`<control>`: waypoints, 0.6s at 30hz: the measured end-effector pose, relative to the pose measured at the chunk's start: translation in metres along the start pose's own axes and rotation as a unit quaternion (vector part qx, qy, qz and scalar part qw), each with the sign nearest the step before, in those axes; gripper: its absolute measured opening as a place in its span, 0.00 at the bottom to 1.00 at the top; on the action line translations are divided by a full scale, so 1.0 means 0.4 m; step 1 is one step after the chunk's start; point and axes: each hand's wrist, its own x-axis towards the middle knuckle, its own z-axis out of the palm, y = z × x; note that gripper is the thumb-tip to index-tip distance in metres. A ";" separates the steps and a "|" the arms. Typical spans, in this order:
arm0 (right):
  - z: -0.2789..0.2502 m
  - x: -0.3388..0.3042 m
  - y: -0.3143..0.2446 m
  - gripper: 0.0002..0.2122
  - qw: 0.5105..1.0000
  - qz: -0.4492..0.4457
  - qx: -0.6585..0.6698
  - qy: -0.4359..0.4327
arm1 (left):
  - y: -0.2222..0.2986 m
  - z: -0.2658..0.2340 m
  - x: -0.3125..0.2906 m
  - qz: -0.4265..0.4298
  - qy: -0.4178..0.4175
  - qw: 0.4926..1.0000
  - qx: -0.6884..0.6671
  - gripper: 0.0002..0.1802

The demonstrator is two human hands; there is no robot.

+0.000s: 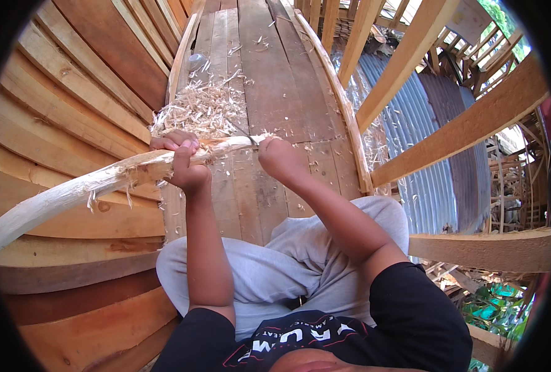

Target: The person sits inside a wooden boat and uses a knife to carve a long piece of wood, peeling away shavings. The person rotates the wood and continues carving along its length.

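A long, pale, peeled wooden pole [71, 197] runs from the left edge across in front of me, its surface rough with loose fibres. My left hand [185, 162] is closed around it near the middle of the view. Close to the pole's right end, my right hand [282, 161] is a fist with a thin dark knife blade [244, 132] sticking out toward the upper left, across the pole. The knife's handle is hidden inside that fist. Beyond the left hand lies a heap of wood shavings [201, 106] on the plank floor [275, 93].
I sit cross-legged on the planks. A board wall [71, 136] rises close on my left. To the right stand a raised floor-edge rail [343, 105] and slanted wooden posts [405, 62], with corrugated metal sheets [433, 161] below. A small clear container [197, 61] stands beyond the shavings.
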 end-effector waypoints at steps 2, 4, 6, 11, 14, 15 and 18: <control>-0.018 -0.027 -0.051 0.25 1.000 -0.005 0.001 -0.014 | 0.002 0.003 -0.001 0.000 -0.009 1.000 -0.009 0.14; -0.002 -0.017 -0.043 0.25 0.999 -0.017 -0.027 -0.008 | 0.001 0.007 0.002 -0.007 -0.005 1.000 -0.026 0.14; 0.024 0.084 0.124 0.26 0.999 0.020 -0.032 0.018 | 0.001 0.021 0.000 -0.023 0.010 0.998 -0.054 0.14; 0.035 0.080 0.116 0.26 0.998 0.044 -0.043 0.029 | -0.002 0.010 0.002 -0.016 0.005 1.000 -0.009 0.14; 0.004 0.022 0.037 0.25 0.998 0.033 -0.046 0.010 | 0.001 0.025 -0.005 -0.008 -0.010 1.000 0.017 0.12; -0.024 -0.015 -0.021 0.25 0.999 0.018 -0.035 -0.002 | 0.005 0.020 -0.007 -0.004 -0.011 1.000 0.022 0.12; -0.030 -0.017 -0.043 0.24 1.000 -0.002 -0.022 0.002 | 0.006 0.013 -0.004 -0.003 -0.011 1.000 0.002 0.14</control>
